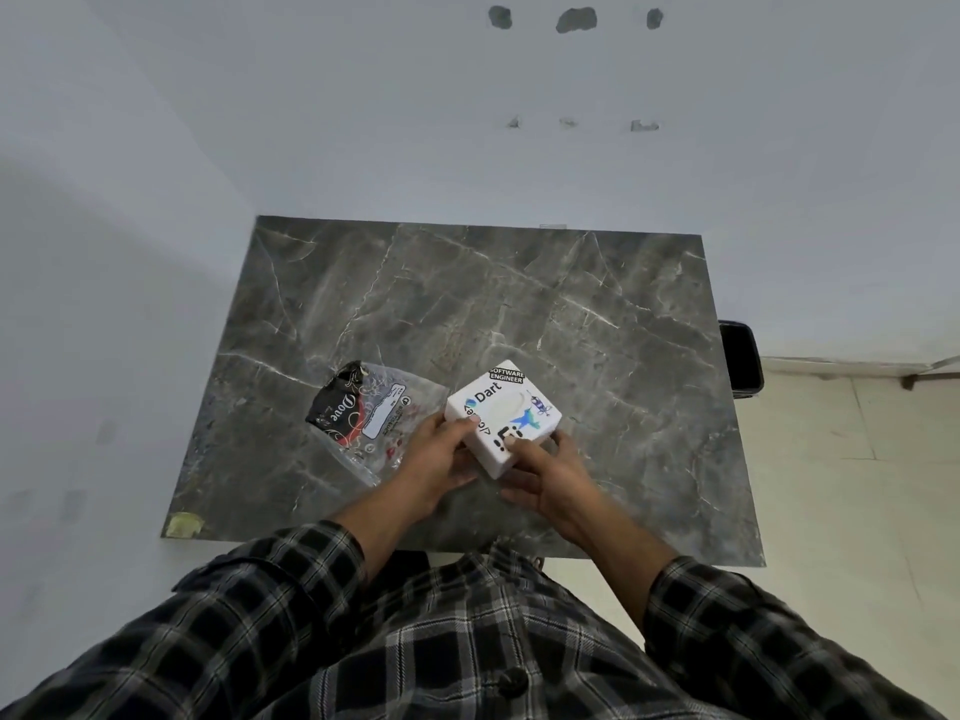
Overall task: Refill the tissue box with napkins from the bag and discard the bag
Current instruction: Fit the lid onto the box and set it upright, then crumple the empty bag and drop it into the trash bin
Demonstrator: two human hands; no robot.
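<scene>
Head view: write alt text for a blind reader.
Both hands, left hand and right hand, grip a white stickered tissue box on a dark marble table. A clear plastic bag lies just left of it.

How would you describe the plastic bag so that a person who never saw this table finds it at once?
Look at the dark marble table, near its front edge. A white sticker-covered box is held there by both hands; the bag lies flat just left of it. It is the only clear, crinkled thing, printed black and red.
</scene>
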